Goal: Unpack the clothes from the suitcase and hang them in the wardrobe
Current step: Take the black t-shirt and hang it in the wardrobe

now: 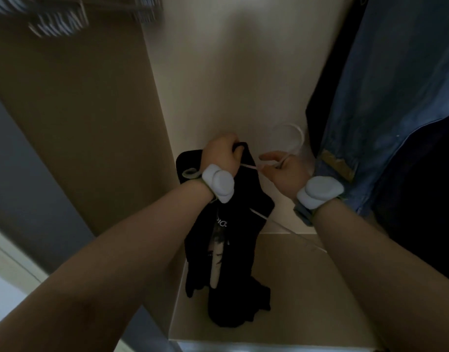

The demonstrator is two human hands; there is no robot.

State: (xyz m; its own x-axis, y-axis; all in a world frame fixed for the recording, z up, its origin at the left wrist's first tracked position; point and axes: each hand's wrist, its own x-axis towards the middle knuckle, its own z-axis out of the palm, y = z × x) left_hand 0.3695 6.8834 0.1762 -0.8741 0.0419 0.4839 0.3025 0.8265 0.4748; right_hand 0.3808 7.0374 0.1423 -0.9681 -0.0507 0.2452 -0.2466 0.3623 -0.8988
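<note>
Forearms point(147, 250) lead to left hand point(222, 154) fingers clenching a black shirt point(219, 252), right hand point(285, 172) fingers grasping a hanger point(301, 135).

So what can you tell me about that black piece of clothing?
The black garment looks like soft knit fabric, with a pale print and white lettering on its front. It hangs limp and bunched inside the wardrobe. The left hand grips its top; the right hand holds a pale hanger against it.
</note>
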